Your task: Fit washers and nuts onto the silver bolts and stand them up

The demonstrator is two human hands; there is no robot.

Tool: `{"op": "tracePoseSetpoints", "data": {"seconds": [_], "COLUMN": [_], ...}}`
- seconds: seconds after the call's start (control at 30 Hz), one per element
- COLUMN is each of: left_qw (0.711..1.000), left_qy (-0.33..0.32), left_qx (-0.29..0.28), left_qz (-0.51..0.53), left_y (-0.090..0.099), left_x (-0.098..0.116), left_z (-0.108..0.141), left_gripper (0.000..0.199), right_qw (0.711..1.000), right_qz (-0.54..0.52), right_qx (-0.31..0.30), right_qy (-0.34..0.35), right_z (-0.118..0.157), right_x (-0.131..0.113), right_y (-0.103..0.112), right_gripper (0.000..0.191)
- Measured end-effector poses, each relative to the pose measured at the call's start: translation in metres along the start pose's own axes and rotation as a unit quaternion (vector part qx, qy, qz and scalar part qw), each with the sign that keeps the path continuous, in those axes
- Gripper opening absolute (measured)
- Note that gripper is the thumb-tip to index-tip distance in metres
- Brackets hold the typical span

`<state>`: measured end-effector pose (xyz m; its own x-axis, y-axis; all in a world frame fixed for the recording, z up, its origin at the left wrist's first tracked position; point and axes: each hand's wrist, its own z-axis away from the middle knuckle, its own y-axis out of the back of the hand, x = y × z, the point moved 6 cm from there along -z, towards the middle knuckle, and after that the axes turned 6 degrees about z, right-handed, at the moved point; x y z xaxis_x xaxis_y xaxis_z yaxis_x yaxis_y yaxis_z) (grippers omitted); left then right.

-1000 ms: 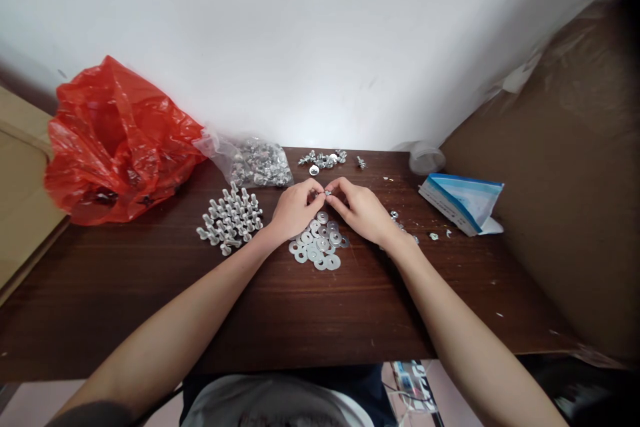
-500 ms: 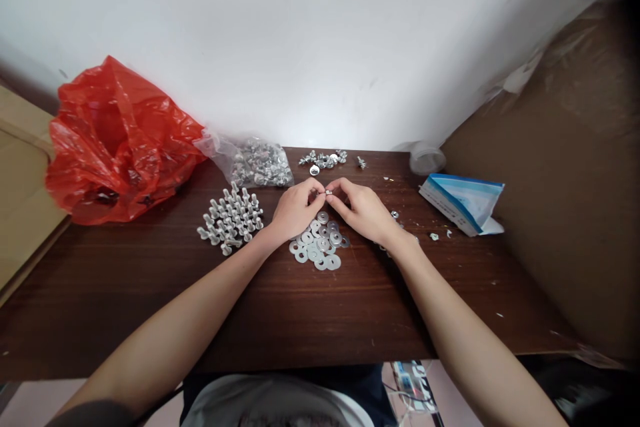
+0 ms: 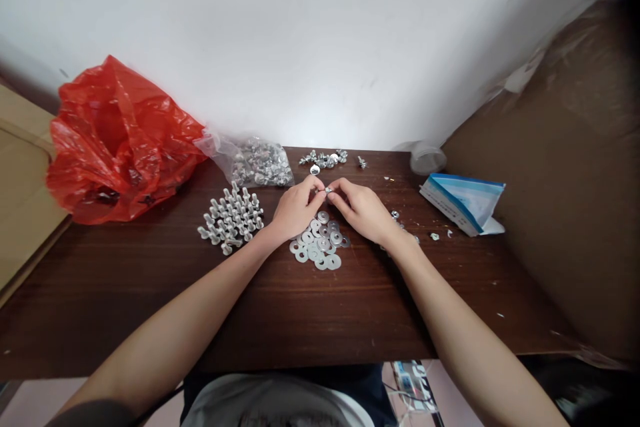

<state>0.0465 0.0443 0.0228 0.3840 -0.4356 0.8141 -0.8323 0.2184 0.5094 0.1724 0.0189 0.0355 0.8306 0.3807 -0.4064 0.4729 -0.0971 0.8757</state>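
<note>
My left hand (image 3: 299, 207) and my right hand (image 3: 363, 210) meet at the middle of the table, fingertips pinched around a small metal piece (image 3: 328, 190). The piece is too small to name surely. Just below the hands lies a pile of flat washers (image 3: 320, 243). Bolts (image 3: 233, 217) stand on their heads in a group left of my left hand. Beyond my fingers is a cluster of bolts with washers on them (image 3: 325, 160), with a single one (image 3: 362, 162) to its right. Small nuts (image 3: 395, 215) lie partly hidden by my right wrist.
A red plastic bag (image 3: 120, 140) stands at the left, beside a clear bag of hardware (image 3: 263, 161). On the right are a blue and white pouch (image 3: 465, 200), a clear round container (image 3: 427, 159) and a large brown box (image 3: 550, 180). A white wall (image 3: 310, 47) closes the back.
Both hands keep their pinch on the small metal piece, with only a very slight shift of the fingers. Nothing else has visibly moved.
</note>
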Motion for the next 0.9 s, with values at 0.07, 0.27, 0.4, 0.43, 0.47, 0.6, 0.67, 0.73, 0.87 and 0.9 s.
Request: {"op": "tracePoseSetpoints", "data": {"seconds": [0.07,0.27,0.4,0.43,0.47,0.6,0.67,0.73,0.87,0.9], "left_qw": [1.0,1.0,1.0,1.0,1.0,1.0,1.0,1.0,1.0,1.0], "left_qy": [-0.001,0.0,-0.004,-0.005,-0.004,-0.003,-0.007,-0.011,-0.007,-0.006], "left_qx": [0.0,-0.001,0.003,0.004,0.005,0.009,0.011,0.013,0.015,0.016], "left_qz": [0.0,-0.004,-0.003,-0.001,0.001,0.008,0.012,0.014,0.015,0.014], "left_y": [-0.0004,-0.0005,0.0,0.0,-0.0001,-0.0005,-0.0006,-0.0005,-0.0002,0.0], "left_x": [-0.0002,-0.0002,0.0,-0.0002,-0.0006,-0.0021,-0.002,-0.0015,-0.0008,-0.0006], "left_z": [-0.0001,0.0,-0.0001,-0.0001,-0.0002,-0.0001,0.0,0.0002,0.0003,0.0003], "left_gripper": [0.007,0.008,0.008,0.008,0.008,0.006,0.006,0.006,0.005,0.005], "right_qw": [1.0,1.0,1.0,1.0,1.0,1.0,1.0,1.0,1.0,1.0], "right_qz": [0.0,0.006,0.008,0.008,0.009,0.012,0.012,0.013,0.014,0.014], "right_qx": [0.0,0.0,0.0,0.0,0.001,0.002,0.002,0.002,-0.001,0.0], "right_qy": [0.0,0.001,0.006,0.005,0.003,0.0,0.001,0.002,0.003,0.004], "right_z": [0.0002,-0.0001,-0.0005,-0.0005,-0.0004,0.0002,0.0003,0.0002,0.0,0.0], "right_x": [0.0,0.0003,-0.0003,-0.0003,-0.0003,-0.0005,-0.0006,-0.0005,-0.0003,-0.0003], "right_y": [0.0001,-0.0004,-0.0005,-0.0002,0.0,0.0007,0.0009,0.0008,0.0007,0.0008], "right_gripper": [0.021,0.021,0.021,0.021,0.021,0.021,0.021,0.021,0.021,0.021]}}
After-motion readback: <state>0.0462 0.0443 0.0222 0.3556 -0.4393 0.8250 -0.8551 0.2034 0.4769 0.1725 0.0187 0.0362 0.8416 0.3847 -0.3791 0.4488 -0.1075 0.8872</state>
